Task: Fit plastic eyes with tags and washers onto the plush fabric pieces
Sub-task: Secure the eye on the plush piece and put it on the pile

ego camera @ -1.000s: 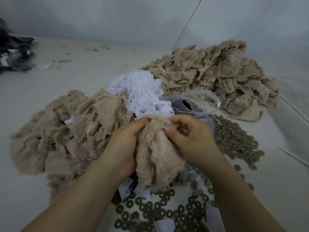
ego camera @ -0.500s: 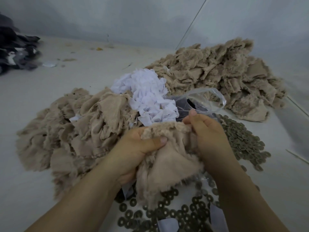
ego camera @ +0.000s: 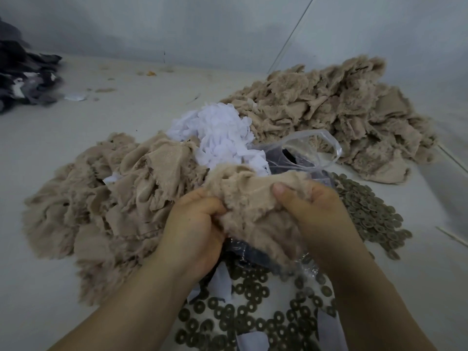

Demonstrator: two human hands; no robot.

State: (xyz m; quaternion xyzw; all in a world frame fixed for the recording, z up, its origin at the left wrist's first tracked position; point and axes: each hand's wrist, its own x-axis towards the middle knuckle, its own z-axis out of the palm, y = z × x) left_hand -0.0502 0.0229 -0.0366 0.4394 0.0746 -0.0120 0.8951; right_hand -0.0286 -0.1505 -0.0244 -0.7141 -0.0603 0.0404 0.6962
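The person is holding one tan plush piece [ego camera: 255, 203] up over the middle of the work surface, and both hands are gripping it: the left hand [ego camera: 195, 226] is bunching its lower left edge in curled fingers, while the right hand [ego camera: 314, 211] is pinching its upper right part with the thumb laid on top. The piece is looking soft, limp and very light, sagging between the grips, so I would be taking hold close to the spot meant for the eye. At nine o'clock a heap of plush [ego camera: 101, 198] is lying; at one o'clock another pile [ego camera: 342, 117]; at twelve, white tags [ego camera: 220, 138] beside a clear bag [ego camera: 309, 153]; washers [ego camera: 243, 323] are spreading at six and three.
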